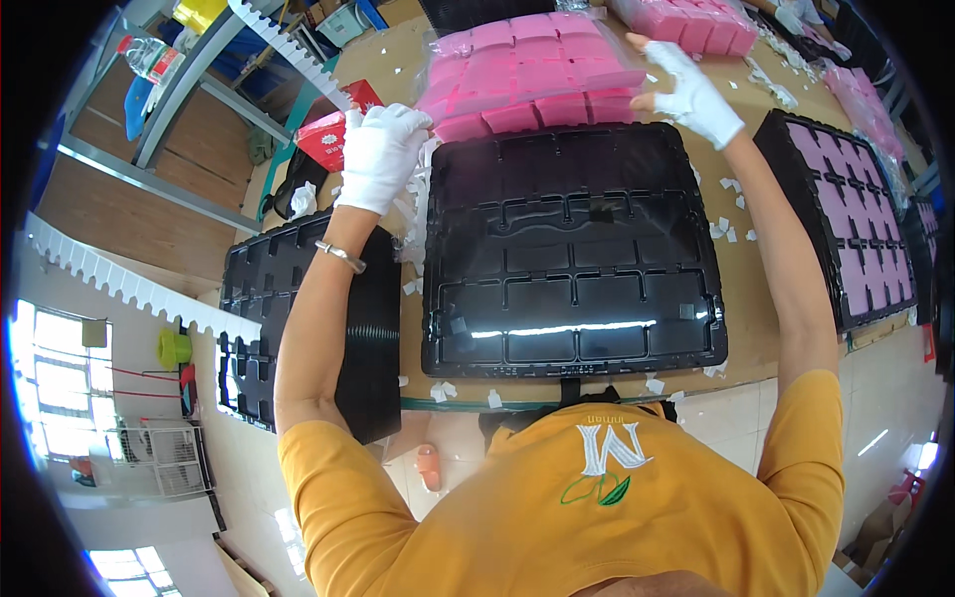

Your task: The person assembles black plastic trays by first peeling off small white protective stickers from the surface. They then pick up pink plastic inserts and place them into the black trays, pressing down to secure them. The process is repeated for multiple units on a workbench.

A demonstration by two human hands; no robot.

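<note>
Both my hands wear white gloves. My left hand (380,154) is curled at the near left corner of a clear-wrapped pack of pink foam blocks (532,75), fingers closed on its edge. My right hand (688,93) grips the pack's right side, fingers spread over the wrap. The pack lies just beyond an empty black plastic tray (572,254) with several shallow compartments, which sits on the brown table straight before me.
A stack of black trays (298,318) stands at my left. A black tray filled with pink blocks (858,219) lies at the right. More pink packs (696,22) sit at the far edge. White paper scraps (731,224) litter the table. A red box (333,129) lies far left.
</note>
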